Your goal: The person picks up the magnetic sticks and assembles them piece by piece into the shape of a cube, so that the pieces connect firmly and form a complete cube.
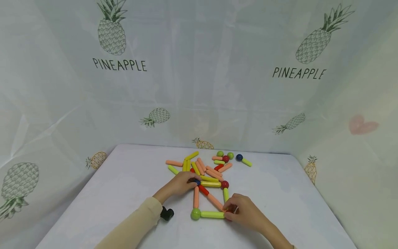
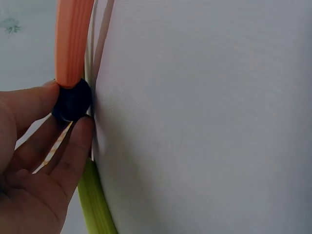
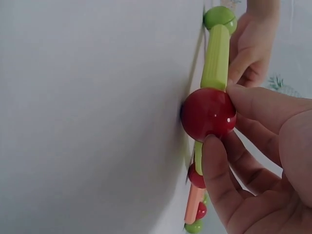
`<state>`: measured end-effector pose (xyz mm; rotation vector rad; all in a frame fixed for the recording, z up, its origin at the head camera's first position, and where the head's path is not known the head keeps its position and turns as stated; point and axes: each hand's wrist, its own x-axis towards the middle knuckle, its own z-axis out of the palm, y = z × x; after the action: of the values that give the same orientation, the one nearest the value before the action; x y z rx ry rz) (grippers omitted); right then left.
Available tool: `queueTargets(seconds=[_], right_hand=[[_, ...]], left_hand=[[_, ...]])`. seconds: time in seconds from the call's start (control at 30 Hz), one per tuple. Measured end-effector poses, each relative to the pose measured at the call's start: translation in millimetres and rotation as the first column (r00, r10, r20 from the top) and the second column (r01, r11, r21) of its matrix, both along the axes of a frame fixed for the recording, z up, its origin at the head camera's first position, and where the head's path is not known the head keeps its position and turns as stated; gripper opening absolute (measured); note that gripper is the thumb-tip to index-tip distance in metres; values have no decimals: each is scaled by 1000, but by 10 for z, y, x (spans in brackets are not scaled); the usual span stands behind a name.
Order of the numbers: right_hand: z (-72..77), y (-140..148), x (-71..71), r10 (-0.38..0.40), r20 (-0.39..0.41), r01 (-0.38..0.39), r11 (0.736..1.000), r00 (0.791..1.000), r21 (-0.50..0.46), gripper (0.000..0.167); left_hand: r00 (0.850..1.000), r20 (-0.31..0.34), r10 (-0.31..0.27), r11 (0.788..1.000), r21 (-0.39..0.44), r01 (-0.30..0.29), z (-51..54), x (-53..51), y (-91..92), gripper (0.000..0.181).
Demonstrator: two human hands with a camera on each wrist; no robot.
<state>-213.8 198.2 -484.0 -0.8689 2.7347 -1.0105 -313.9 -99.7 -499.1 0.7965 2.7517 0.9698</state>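
Note:
A four-sided frame of rods and balls lies on the table, crossed by a diagonal of a red rod and an orange rod. My left hand pinches the dark blue ball at the far left corner, where an orange rod meets it. With thumb and fingers, my right hand grips the red ball at the near right corner, joined to a yellow-green rod. A green ball forms the near left corner, another red ball the far right one.
Behind the frame lie loose yellow rods, orange rods and several balls, among them a dark blue ball with a green rod. A black object is beside the left sleeve. A pineapple-print cloth hangs behind the table.

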Motion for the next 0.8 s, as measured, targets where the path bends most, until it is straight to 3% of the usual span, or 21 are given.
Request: queueTargets(seconds=[0.2, 0.37, 0.63, 0.8], right_hand=[[19, -117, 74, 35, 58, -34, 999, 998, -18, 10], [103, -136, 4, 58, 27, -58, 998, 998, -1, 9], [269, -249, -537, -29, -184, 42, 997, 983, 70, 18], [265, -413, -839, -58, -183, 80, 990, 981, 113, 24]], left_hand=[[999, -3, -38, 999, 9, 38, 33, 135, -145, 31], [999, 27, -38, 998, 46, 37, 79, 326, -265, 40], [986, 165, -6, 982, 189, -25, 76, 682, -374, 42], [967, 253, -9, 964, 259, -59, 51, 869, -348, 44]])
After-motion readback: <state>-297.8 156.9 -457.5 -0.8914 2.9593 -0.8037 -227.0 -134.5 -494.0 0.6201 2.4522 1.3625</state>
